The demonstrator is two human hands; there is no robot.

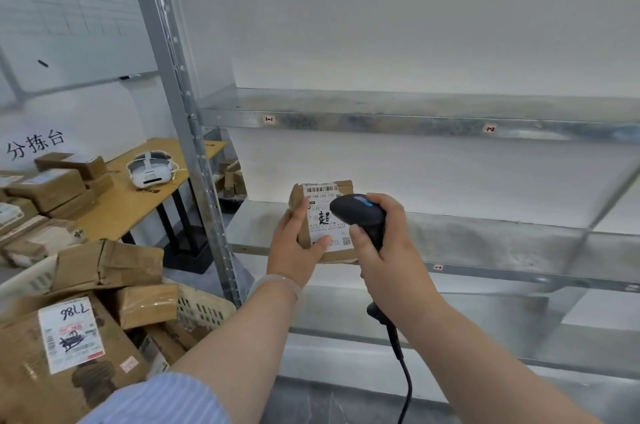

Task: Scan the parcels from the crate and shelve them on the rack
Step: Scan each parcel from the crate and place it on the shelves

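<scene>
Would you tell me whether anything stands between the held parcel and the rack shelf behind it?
Nothing visible does: the shelf beyond the parcel lies bare; the scanner sits on the near side.

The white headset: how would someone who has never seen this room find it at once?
Look left of the metal rack to the wooden table against the wall. The white headset sits on its top, right of stacked brown parcels; it alone is white and rounded.

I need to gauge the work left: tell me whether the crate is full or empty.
Full: brown parcels are heaped well above the lattice rim of the crate.
</scene>
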